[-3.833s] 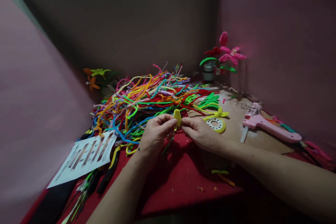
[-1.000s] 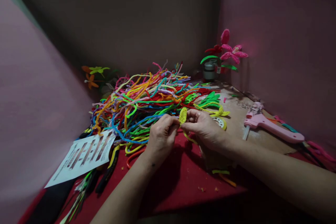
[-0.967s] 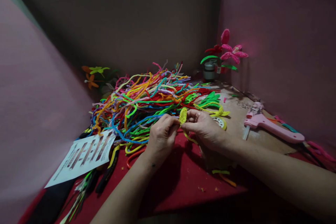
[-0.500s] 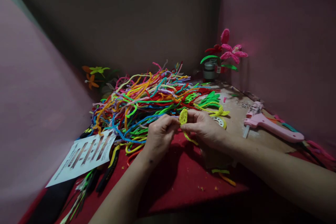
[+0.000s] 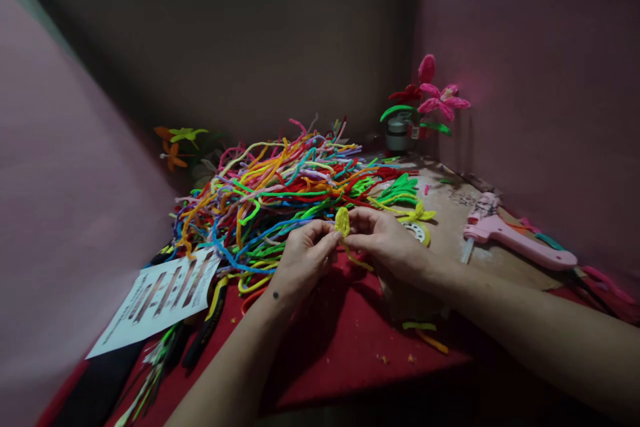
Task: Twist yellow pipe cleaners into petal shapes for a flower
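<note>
In the head view, the 2 bare hands meet near the middle, above a red cloth, with a small yellow oval piece between them. The left hand has its thumb and index fingertips pinched together at the lower left of the piece, gripping it near its base. The right hand pinches it from the other side, thumb and index finger narrowed at its right edge; how its remaining fingers press cannot be told. The piece stands roughly upright, and a yellow strand slants down from beneath it, below the right thumb. Just behind the hands spreads a tangled heap of fuzzy stems in many colours. Right of the heap, a bundle of green loops lies behind a yellow looped shape, and a tape roll is partly hidden by the right hand. Farther right, a pink glue gun lies on a brown board. At the back right, pink flowers rise beside a grey container. To the left, a printed sheet lies beside a black-and-yellow tool handle. In front, 2 short scraps, yellow and orange, lie on the cloth.
</note>
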The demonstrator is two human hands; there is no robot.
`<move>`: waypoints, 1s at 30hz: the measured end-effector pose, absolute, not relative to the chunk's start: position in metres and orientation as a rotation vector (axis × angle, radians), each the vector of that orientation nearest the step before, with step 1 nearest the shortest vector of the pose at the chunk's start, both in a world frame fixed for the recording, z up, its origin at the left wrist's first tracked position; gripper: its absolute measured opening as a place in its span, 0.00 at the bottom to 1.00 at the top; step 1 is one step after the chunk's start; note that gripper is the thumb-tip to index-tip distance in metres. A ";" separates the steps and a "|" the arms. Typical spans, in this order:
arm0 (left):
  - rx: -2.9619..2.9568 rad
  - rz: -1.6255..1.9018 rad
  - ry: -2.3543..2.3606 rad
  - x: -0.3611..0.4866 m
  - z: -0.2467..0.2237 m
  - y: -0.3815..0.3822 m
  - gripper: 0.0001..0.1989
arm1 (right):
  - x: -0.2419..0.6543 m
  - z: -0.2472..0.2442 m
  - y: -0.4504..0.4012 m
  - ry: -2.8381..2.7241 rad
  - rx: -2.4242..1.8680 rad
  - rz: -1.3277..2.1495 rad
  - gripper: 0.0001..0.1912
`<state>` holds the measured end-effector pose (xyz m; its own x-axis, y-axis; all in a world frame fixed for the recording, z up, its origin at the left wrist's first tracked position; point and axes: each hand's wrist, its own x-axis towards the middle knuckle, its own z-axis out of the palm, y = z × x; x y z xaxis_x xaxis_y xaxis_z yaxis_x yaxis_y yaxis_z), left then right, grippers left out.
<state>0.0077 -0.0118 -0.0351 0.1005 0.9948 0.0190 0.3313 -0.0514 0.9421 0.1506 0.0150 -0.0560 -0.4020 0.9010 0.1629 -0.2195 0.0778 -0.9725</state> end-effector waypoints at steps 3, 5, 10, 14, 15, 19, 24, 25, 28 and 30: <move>1.534 1.071 1.424 0.011 -0.038 -0.013 0.10 | 0.152 -0.053 0.014 -1.362 -0.924 1.419 0.05; 1.574 1.108 1.450 0.012 -0.041 -0.013 0.09 | 0.152 -0.052 0.014 -1.382 -0.976 1.409 0.05; 1.854 1.173 1.485 0.013 -0.050 -0.014 0.06 | 0.151 -0.053 0.012 -1.373 -0.969 1.483 0.08; 2.152 1.250 1.460 0.012 -0.054 -0.014 0.06 | 0.150 -0.057 0.012 -1.283 -0.895 1.594 0.06; 2.211 1.263 1.452 0.012 -0.055 -0.015 0.05 | 0.150 -0.058 0.012 -1.256 -0.873 1.625 0.05; 2.369 1.298 1.382 0.013 -0.057 -0.017 0.05 | 0.148 -0.062 0.011 -1.197 -0.807 1.702 0.04; 2.181 1.247 1.458 0.016 -0.061 -0.017 0.06 | 0.147 -0.064 0.012 -1.315 -0.837 1.651 0.03; 2.136 1.229 1.469 0.016 -0.062 -0.016 0.06 | 0.148 -0.064 0.013 -1.360 -0.856 1.619 0.03; 2.100 1.203 1.468 0.018 -0.062 -0.016 0.06 | 0.150 -0.064 0.015 -1.527 -0.934 1.432 0.03; 2.093 1.203 1.464 0.018 -0.062 -0.016 0.06 | 0.151 -0.065 0.016 -1.630 -0.988 1.283 0.03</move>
<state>0.0182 -0.0164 -0.0618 0.1220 0.8828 0.4537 0.6164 -0.4256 0.6625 0.1507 0.0161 -0.0646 -0.3566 0.9251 0.1304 0.0908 0.1732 -0.9807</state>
